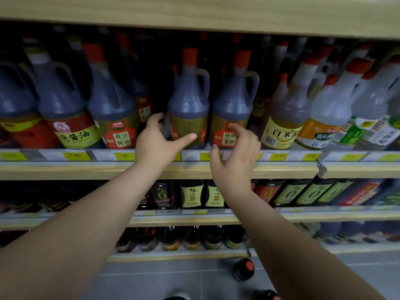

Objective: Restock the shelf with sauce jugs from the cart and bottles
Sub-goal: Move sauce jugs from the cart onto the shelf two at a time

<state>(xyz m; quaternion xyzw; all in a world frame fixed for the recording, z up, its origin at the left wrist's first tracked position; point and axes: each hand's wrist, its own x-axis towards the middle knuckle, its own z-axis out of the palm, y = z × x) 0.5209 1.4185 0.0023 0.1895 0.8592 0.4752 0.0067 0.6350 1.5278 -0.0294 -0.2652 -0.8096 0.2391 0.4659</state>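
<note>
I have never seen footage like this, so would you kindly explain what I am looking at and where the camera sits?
There is no machine here: these are a person's two bare arms, filmed by one wide camera worn on the head, looking forward and down. The shelf carries dark sauce jugs with red caps. The left hand grips a jug, fingers round its side and thumb on its label. The right hand holds nothing, fingers relaxed, in front of the next jug. Below, small bottles fill the lower shelves; a bottle is on the floor.
</note>
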